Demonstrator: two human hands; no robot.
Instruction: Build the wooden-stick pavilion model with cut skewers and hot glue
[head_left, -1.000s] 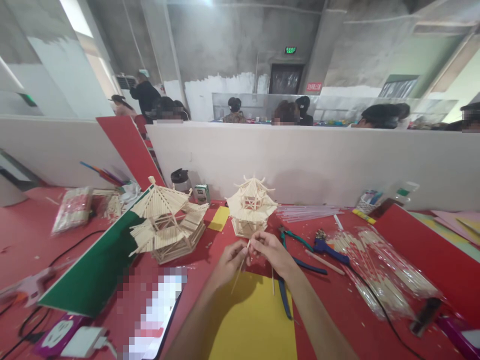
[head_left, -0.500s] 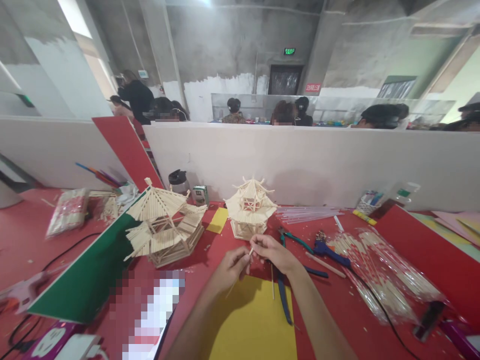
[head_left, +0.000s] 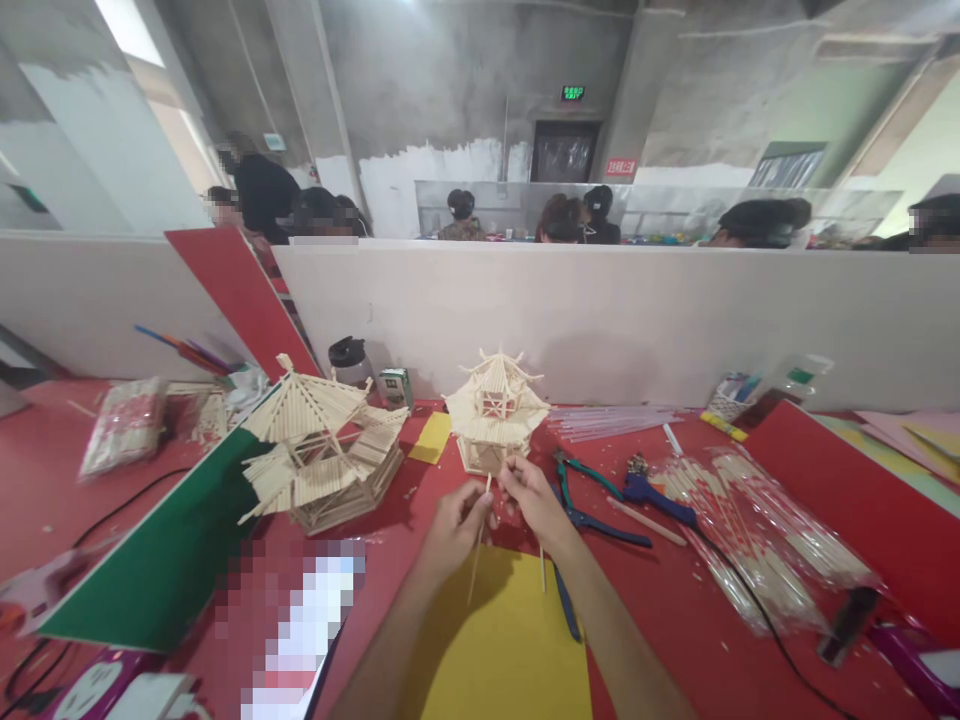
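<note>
Single head-worn camera looks forward and down, close over the left hand [head_left: 452,527] and right hand [head_left: 531,502] at lower centre; red table [head_left: 660,610] and white partition [head_left: 637,320] lie beyond.

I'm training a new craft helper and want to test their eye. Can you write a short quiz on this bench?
1. True or false: the left hand pinches a thin stick.
2. What lies just right of the right hand? A) phone B) blue-handled pliers C) bottle
3. What colour is the sheet right in front of the person?
Key: 1 true; 2 B; 3 yellow.
</note>
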